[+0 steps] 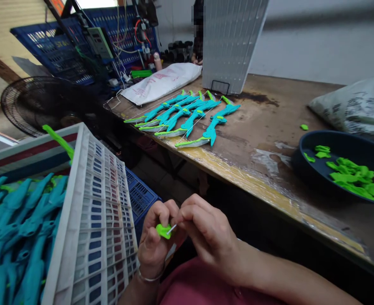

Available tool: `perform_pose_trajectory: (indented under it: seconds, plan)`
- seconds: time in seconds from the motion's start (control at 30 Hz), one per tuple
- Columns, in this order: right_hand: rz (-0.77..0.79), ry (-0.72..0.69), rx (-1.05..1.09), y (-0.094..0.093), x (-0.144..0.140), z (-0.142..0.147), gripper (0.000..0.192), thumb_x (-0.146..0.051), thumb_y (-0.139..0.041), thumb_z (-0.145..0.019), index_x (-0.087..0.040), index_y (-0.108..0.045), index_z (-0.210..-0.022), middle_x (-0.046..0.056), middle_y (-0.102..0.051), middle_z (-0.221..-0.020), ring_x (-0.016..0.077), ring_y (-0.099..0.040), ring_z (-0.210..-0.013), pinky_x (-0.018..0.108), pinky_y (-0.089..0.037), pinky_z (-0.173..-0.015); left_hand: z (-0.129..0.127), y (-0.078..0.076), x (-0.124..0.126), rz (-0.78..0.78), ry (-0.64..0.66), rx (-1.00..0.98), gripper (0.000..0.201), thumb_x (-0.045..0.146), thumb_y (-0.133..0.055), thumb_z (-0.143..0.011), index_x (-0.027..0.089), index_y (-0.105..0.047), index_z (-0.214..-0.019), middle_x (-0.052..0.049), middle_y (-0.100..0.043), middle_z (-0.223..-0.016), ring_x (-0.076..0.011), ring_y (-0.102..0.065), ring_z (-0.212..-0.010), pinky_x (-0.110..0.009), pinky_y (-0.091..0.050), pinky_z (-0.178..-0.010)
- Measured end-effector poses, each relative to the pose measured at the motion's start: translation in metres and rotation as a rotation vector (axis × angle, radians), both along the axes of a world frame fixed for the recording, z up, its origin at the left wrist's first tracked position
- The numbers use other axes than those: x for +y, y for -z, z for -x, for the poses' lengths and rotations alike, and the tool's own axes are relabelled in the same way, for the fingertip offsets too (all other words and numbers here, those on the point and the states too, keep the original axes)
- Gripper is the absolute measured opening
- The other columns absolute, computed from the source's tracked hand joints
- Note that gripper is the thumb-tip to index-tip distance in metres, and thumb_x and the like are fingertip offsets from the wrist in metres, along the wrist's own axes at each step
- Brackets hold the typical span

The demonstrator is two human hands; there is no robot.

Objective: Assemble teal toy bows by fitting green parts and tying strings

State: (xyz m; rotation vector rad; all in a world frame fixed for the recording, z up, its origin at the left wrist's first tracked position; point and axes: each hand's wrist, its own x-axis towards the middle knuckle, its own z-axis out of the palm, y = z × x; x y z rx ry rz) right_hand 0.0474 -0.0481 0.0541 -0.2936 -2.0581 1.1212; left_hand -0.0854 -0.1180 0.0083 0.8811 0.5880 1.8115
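Pinching a small green piece (pixel 163 231) low in the frame's centre, the left hand (pixel 153 241) hides most of it; the right hand (pixel 206 231) grips perhaps a thin white string (pixel 171 229), angled up-right.

small bright green plastic piece (pixel 163 231), pinched upright, thin white string (pixel 171 229) at its tip

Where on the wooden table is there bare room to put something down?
Bare wood lies on the table between the row of toy bows and the dark bowl of green pieces, and along the near edge below the bows. The far left, by the white sack, is crowded.
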Motion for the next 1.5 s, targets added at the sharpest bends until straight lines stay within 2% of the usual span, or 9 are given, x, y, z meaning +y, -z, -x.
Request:
perform_pose_trajectory:
  seconds: [0.23, 0.47, 0.67, 0.8, 0.93, 1.17, 1.37, 1.43, 1.5]
  plan:
    - [-0.049, -0.057, 0.003, 0.002, 0.0, 0.0, 0.019, -0.001, -0.04, -0.093, -0.019, -0.046, -0.092, 0.002, -0.046, -0.085, 0.0136, -0.044, -0.076, 0.025, -0.037, -0.062, -0.004, 0.0, 0.002, -0.001, -0.002, -0.042, 0.035, 0.053, -0.063, -0.092, 0.021, -0.049, -0.086, 0.0, -0.044, -0.08, -0.0124, -0.041, -0.066, -0.022, -0.038, -0.053]
    - [0.005, -0.044, -0.013, 0.001, 0.004, -0.004, 0.018, -0.001, -0.041, -0.094, -0.018, -0.049, -0.093, 0.003, -0.05, -0.089, 0.0127, -0.048, -0.075, 0.025, -0.042, -0.063, 0.0, -0.001, 0.004, 0.002, 0.018, -0.001, 0.038, 0.056, -0.062, -0.091, 0.021, -0.048, -0.084, 0.001, -0.043, -0.077, -0.013, -0.038, -0.064, -0.023, -0.036, -0.053]
    - [-0.062, -0.065, -0.042, 0.004, 0.005, -0.005, 0.023, 0.003, -0.042, -0.087, -0.017, -0.05, -0.096, 0.003, -0.051, -0.09, 0.012, -0.051, -0.076, 0.023, -0.043, -0.062, 0.0, 0.004, 0.002, 0.012, -0.008, 0.013, 0.038, 0.056, -0.061, -0.091, 0.021, -0.049, -0.084, 0.001, -0.041, -0.077, -0.0135, -0.038, -0.066, -0.025, -0.036, -0.057]
    - [-0.095, -0.062, -0.053, 0.002, 0.004, -0.003, 0.018, -0.001, -0.043, -0.09, -0.016, -0.052, -0.095, 0.003, -0.051, -0.091, 0.0106, -0.049, -0.073, 0.022, -0.042, -0.059, -0.002, 0.004, 0.003, 0.007, -0.01, -0.016, 0.037, 0.055, -0.062, -0.092, 0.02, -0.05, -0.084, 0.0, -0.043, -0.077, -0.0137, -0.039, -0.067, -0.025, -0.037, -0.056]
    - [-0.226, -0.015, -0.078, 0.0, 0.005, 0.0, 0.019, -0.007, -0.04, -0.098, -0.016, -0.055, -0.093, 0.002, -0.049, -0.083, 0.0115, -0.043, -0.067, 0.023, -0.037, -0.053, -0.001, 0.0, 0.006, 0.038, -0.005, -0.023, 0.037, 0.055, -0.06, -0.093, 0.02, -0.052, -0.085, -0.001, -0.046, -0.079, -0.0141, -0.043, -0.068, -0.024, -0.039, -0.055]
    - [-0.486, 0.137, -0.145, 0.008, 0.011, 0.002, 0.028, -0.016, -0.033, -0.108, -0.008, -0.057, -0.12, 0.005, -0.056, -0.082, 0.0145, -0.051, -0.069, 0.024, -0.047, -0.056, -0.002, -0.012, 0.017, 0.198, -0.017, -0.078, 0.022, 0.039, -0.063, -0.096, 0.018, -0.059, -0.088, -0.002, -0.05, -0.084, -0.0132, -0.05, -0.076, -0.022, -0.046, -0.067]
    - [-0.755, 0.265, -0.127, 0.025, 0.023, 0.006, 0.023, -0.015, -0.041, -0.105, -0.009, -0.063, -0.103, 0.007, -0.062, -0.08, 0.0169, -0.054, -0.067, 0.028, -0.043, -0.053, -0.011, -0.008, 0.017, 0.374, -0.004, -0.095, 0.018, 0.038, -0.061, -0.098, 0.02, -0.062, -0.097, -0.002, -0.057, -0.089, -0.0127, -0.055, -0.076, -0.02, -0.048, -0.065]
    - [-0.774, 0.277, -0.115, 0.029, 0.028, 0.006, 0.023, -0.015, -0.04, -0.104, -0.01, -0.062, -0.097, 0.008, -0.062, -0.08, 0.0175, -0.054, -0.068, 0.029, -0.043, -0.055, -0.014, -0.002, 0.02, 0.423, -0.025, -0.099, 0.018, 0.04, -0.064, -0.096, 0.022, -0.063, -0.099, -0.001, -0.06, -0.087, -0.0117, -0.057, -0.073, -0.02, -0.049, -0.064]
    - [-0.718, 0.276, -0.063, 0.027, 0.033, 0.004, 0.024, -0.014, -0.037, -0.104, -0.012, -0.058, -0.093, 0.008, -0.061, -0.08, 0.0176, -0.053, -0.068, 0.03, -0.043, -0.057, -0.016, 0.006, 0.025, 0.455, -0.095, -0.076, 0.02, 0.041, -0.07, -0.092, 0.023, -0.064, -0.1, 0.0, -0.062, -0.085, -0.0107, -0.058, -0.071, -0.019, -0.05, -0.065]
